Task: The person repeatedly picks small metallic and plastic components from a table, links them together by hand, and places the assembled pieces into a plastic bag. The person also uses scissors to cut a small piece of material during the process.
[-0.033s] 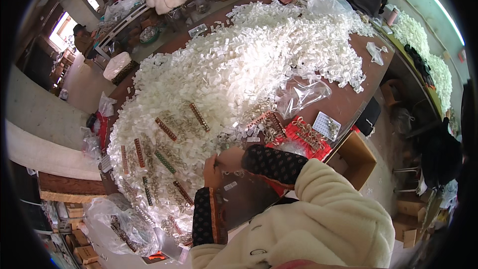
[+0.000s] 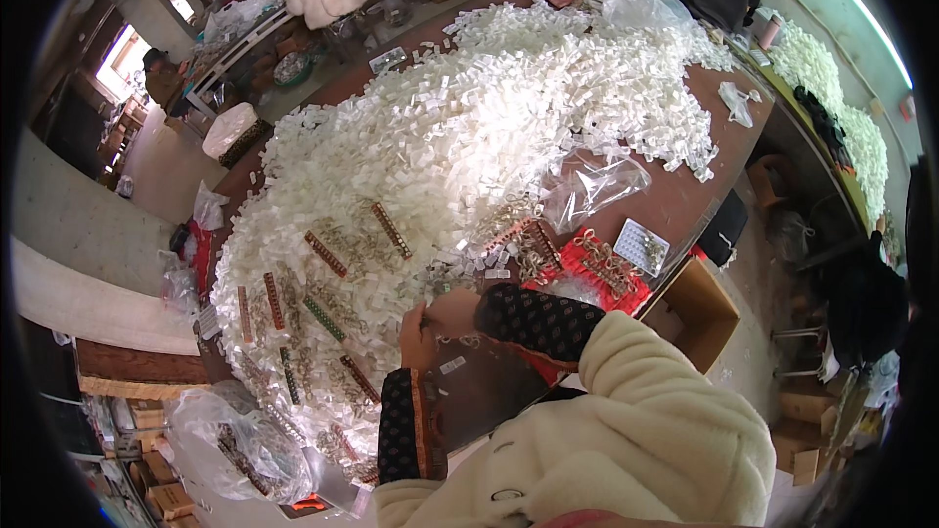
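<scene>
My left hand and my right hand meet close together at the near edge of a large heap of small clear-white plastic pieces. The fingers of both look bent inward, and whatever they hold is hidden or too small to make out. Just below them a small clear plastic piece lies on the brown tabletop. To the left, strips set with small metal-looking parts rest on the heap, among them a green strip and a brown strip.
Right of my hands are a red bag with metal-looking pieces, a white tray and clear plastic film. An open cardboard box stands beside the table. A clear bag is at lower left. Other people sit farther back.
</scene>
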{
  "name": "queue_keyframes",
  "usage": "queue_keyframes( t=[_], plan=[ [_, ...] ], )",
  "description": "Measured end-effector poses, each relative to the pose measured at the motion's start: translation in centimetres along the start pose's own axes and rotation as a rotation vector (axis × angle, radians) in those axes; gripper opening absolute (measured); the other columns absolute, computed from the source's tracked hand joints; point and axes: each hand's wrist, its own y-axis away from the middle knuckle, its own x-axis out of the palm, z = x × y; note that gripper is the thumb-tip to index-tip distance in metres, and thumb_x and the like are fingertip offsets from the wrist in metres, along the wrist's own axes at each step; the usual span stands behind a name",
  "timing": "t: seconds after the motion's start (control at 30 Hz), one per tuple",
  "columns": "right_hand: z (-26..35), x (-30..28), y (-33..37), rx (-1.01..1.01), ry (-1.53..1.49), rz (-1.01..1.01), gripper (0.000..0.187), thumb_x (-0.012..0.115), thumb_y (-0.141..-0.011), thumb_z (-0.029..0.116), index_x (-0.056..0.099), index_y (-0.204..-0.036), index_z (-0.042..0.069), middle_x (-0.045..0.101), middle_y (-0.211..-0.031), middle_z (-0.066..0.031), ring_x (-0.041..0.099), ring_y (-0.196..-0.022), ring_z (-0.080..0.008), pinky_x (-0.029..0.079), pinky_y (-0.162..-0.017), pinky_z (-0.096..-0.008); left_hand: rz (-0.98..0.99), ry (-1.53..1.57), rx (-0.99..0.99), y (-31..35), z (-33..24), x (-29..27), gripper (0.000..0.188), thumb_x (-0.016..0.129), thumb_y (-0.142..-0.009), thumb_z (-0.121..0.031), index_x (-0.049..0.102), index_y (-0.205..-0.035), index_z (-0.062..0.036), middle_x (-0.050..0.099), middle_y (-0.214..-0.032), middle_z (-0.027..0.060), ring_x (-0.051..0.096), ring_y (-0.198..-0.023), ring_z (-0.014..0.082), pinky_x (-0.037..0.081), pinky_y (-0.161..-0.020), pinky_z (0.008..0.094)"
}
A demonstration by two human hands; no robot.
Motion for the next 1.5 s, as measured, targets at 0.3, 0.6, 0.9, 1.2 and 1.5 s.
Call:
queue_keyframes(
  t=[0.3, 0.6, 0.9, 1.2, 1.5],
  plan=[
    [-0.2, -0.5, 0.1, 0.044, -0.100, -0.051, 0.028, 0.053, -0.086, 0.030, 0.070, -0.085, 0.008, 0.068, -0.085, -0.0157, 0.065, -0.080, -0.0376, 0.051, -0.074, -0.0496, 0.048, 0.035, -0.179, 0.5, -2.1, -2.3, 0.044, 0.055, -0.093, -0.017, 0.052, -0.135, -0.0048, 0.065, -0.086, 0.0151, 0.061, -0.073, 0.0209, 0.048, -0.069, 0.0327],
    [0.0, -1.1, 0.5, 0.039, -0.013, -0.014, 0.026, 0.054, -0.079, 0.028, 0.072, -0.078, 0.008, 0.068, -0.078, -0.0147, 0.065, -0.076, -0.0370, 0.051, -0.069, -0.0492, 0.039, -0.061, -0.144, 0.6, -2.3, -1.4, 0.041, 0.055, -0.091, -0.017, 0.057, -0.130, -0.0050, 0.065, -0.081, 0.0194, 0.066, -0.073, 0.0263, 0.049, -0.066, 0.0339],
    [-1.7, 0.9, -0.9, 0.076, -0.043, 0.128, 0.028, 0.054, -0.081, 0.028, 0.073, -0.085, 0.008, 0.069, -0.082, -0.0146, 0.065, -0.078, -0.0363, 0.052, -0.070, -0.0484, 0.106, -0.098, -0.199, 0.3, -4.5, -1.6, 0.032, 0.055, -0.090, -0.017, 0.063, -0.121, -0.0118, 0.057, -0.068, 0.0169, 0.058, -0.059, 0.0256, 0.044, -0.059, 0.0336],
    [-0.7, -0.2, 0.2, 0.084, -0.070, 0.101, 0.029, 0.052, -0.083, 0.027, 0.073, -0.089, 0.007, 0.068, -0.082, -0.0155, 0.065, -0.079, -0.0357, 0.052, -0.073, -0.0487, 0.042, -0.045, -0.107, 0.3, -3.9, -1.2, 0.028, 0.056, -0.091, -0.014, 0.065, -0.117, -0.0084, 0.058, -0.066, 0.0097, 0.048, -0.056, 0.0109, 0.040, -0.054, 0.0293],
    [-0.8, 0.3, 0.0, 0.072, 0.009, 0.036, 0.031, 0.052, -0.082, 0.029, 0.073, -0.085, 0.007, 0.068, -0.080, -0.0150, 0.066, -0.079, -0.0354, 0.052, -0.072, -0.0487, -0.022, -0.142, 0.007, 0.3, -1.8, -0.1, 0.036, 0.058, -0.089, -0.015, 0.061, -0.123, -0.0036, 0.062, -0.073, 0.0164, 0.061, -0.063, 0.0252, 0.047, -0.060, 0.0357]
  ],
)
